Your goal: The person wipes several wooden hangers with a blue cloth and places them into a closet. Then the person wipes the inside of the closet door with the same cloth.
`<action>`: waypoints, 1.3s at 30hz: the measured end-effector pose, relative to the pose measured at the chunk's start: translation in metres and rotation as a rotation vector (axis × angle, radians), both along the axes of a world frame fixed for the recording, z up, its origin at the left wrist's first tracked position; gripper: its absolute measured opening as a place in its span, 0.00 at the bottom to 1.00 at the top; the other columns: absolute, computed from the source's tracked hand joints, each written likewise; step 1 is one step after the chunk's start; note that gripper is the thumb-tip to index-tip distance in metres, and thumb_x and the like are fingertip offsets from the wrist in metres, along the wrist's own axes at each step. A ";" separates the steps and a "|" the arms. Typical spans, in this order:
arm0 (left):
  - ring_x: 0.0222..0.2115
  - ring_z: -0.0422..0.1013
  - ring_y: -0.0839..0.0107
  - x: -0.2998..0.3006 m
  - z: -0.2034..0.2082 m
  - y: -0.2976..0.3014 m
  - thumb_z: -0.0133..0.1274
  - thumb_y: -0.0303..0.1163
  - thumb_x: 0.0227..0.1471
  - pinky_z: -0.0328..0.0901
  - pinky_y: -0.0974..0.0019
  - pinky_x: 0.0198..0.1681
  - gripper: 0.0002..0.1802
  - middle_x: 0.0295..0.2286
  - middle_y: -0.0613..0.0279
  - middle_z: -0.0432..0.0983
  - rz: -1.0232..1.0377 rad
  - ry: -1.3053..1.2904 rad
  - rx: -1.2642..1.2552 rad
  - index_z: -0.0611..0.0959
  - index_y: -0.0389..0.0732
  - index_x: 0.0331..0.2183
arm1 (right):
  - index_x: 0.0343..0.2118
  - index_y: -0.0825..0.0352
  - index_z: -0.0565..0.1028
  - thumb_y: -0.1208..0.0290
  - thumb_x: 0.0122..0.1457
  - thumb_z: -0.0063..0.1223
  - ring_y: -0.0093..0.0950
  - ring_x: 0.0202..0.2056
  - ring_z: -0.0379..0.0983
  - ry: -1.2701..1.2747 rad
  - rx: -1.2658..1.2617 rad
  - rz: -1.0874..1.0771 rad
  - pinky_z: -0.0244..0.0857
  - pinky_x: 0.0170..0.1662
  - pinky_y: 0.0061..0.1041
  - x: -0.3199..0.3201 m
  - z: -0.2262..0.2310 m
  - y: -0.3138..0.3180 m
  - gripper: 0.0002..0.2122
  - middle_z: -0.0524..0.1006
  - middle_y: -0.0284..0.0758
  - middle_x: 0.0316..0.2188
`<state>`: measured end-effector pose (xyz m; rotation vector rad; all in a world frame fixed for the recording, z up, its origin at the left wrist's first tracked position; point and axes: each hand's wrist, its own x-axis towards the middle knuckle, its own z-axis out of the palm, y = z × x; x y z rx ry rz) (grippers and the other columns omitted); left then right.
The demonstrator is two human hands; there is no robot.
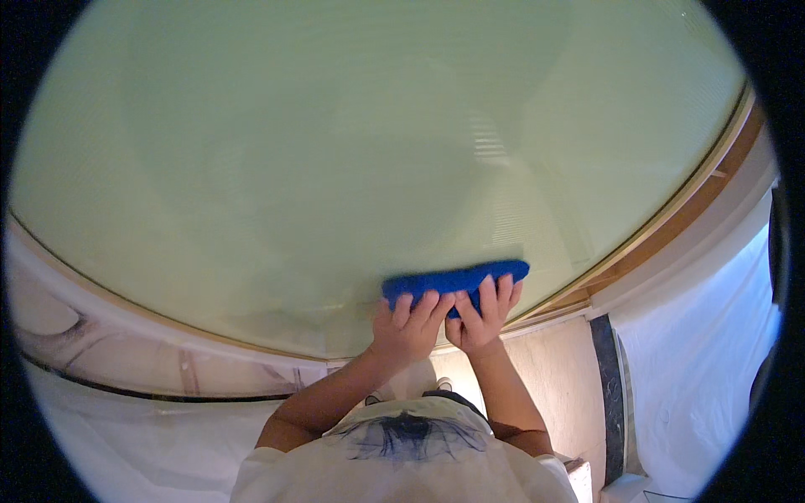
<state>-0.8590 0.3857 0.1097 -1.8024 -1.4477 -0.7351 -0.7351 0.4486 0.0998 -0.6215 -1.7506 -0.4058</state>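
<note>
A long blue pad, soft-looking and perhaps a folded cloth, lies against the near part of a large pale green sheet. The pad sits slightly aslant, its right end farther away. My left hand grips the pad's near edge at the left, fingers curled over it. Close beside it, my right hand holds the right half, fingers spread over its top. The thumbs nearly meet in the middle. The sheet has a faint ribbed sheen; whether it is glass or plastic I cannot tell.
A thin wooden rim edges the sheet, with an open wooden frame below at the right. White plastic sheeting hangs at the right; more white covering lies at lower left. My shoes stand on a pale floor below.
</note>
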 end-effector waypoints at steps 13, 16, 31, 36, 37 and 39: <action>0.36 0.60 0.64 0.066 0.074 0.048 0.44 0.38 0.45 0.57 0.59 0.33 0.19 0.44 0.66 0.64 -0.075 -0.010 0.167 0.76 0.48 0.42 | 0.35 0.60 0.73 0.65 0.49 0.41 0.46 0.53 0.53 0.107 0.039 -0.035 0.38 0.55 0.48 0.056 0.078 0.040 0.12 0.64 0.42 0.48; 0.35 0.60 0.65 0.070 0.073 0.051 0.45 0.38 0.45 0.57 0.61 0.31 0.19 0.43 0.66 0.64 -0.080 -0.016 0.156 0.76 0.47 0.41 | 0.35 0.61 0.73 0.66 0.49 0.41 0.46 0.53 0.53 0.098 0.032 -0.020 0.38 0.55 0.49 0.060 0.071 0.041 0.12 0.64 0.42 0.48; 0.41 0.56 0.58 0.103 0.034 0.066 0.47 0.35 0.37 0.53 0.52 0.40 0.22 0.43 0.63 0.62 -0.137 0.132 0.052 0.75 0.49 0.40 | 0.38 0.64 0.70 0.66 0.47 0.41 0.49 0.56 0.45 0.086 -0.143 -0.017 0.32 0.55 0.49 0.104 0.013 0.057 0.15 0.57 0.46 0.52; 0.54 0.49 0.66 0.126 0.047 0.084 0.37 0.39 0.51 0.40 0.59 0.54 0.19 0.51 0.70 0.58 -0.128 0.048 0.151 0.73 0.52 0.45 | 0.39 0.65 0.70 0.68 0.47 0.40 0.49 0.56 0.46 0.088 -0.060 -0.064 0.35 0.56 0.48 0.121 0.046 0.068 0.15 0.57 0.46 0.53; 0.54 0.49 0.66 0.125 0.043 0.083 0.38 0.39 0.51 0.40 0.59 0.55 0.19 0.51 0.70 0.58 -0.137 0.057 0.124 0.73 0.52 0.46 | 0.39 0.65 0.69 0.68 0.48 0.40 0.49 0.56 0.46 0.108 -0.063 -0.042 0.35 0.55 0.49 0.121 0.042 0.067 0.15 0.57 0.46 0.53; 0.47 0.52 0.66 0.126 0.028 0.082 0.41 0.38 0.46 0.45 0.60 0.46 0.20 0.47 0.71 0.61 -0.166 0.084 0.092 0.74 0.51 0.44 | 0.39 0.65 0.69 0.68 0.48 0.40 0.50 0.56 0.46 0.120 -0.072 -0.041 0.34 0.55 0.50 0.124 0.019 0.068 0.14 0.56 0.46 0.53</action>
